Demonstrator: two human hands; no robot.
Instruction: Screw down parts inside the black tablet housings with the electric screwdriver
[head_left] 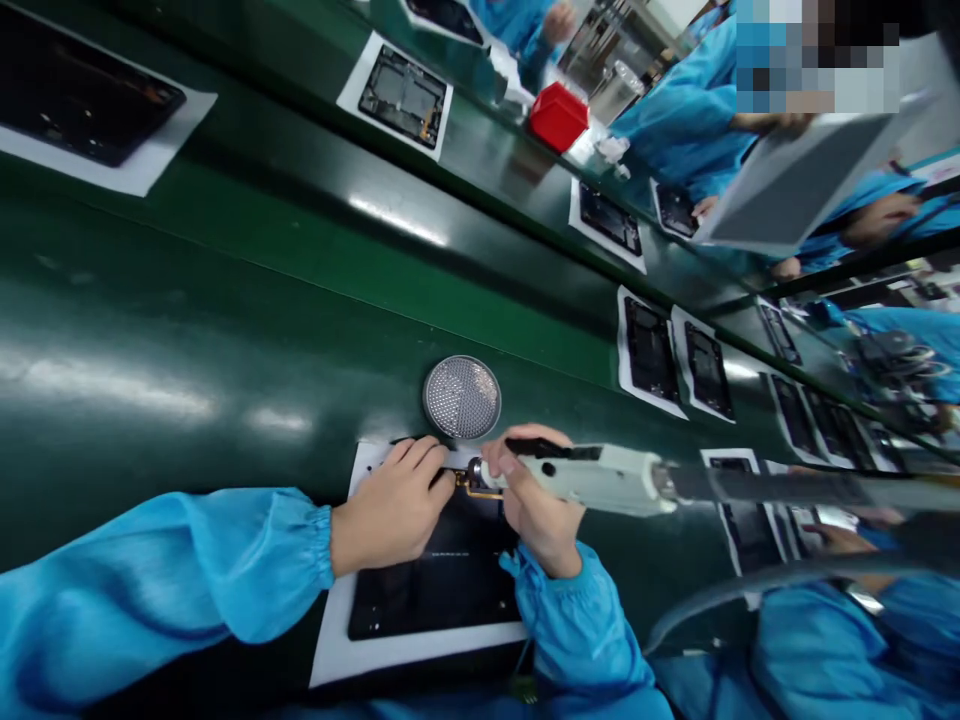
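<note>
An open black tablet housing (pixel 435 595) lies on a white sheet (pixel 330 640) in front of me. My left hand (pixel 394 505) rests over its upper left part, fingers bent together and pressed down near the top edge. Wrapped in my right hand (pixel 544 510) is a white electric screwdriver (pixel 611 475), tilted almost level, its tip end over the upper part of the housing. Close to that tip runs an orange flex cable (pixel 480 491). Just beyond the housing sits a round metal screw dish (pixel 461 397) with a dimpled surface. My fingers hide what lies under them.
The screwdriver's cable (pixel 787 575) curves off to the right. Another tablet (pixel 90 85) lies at far left, and several more lie on sheets along the green line. A red bin (pixel 559 117) stands across. Co-workers in blue sleeves (pixel 817 640) work to the right and opposite.
</note>
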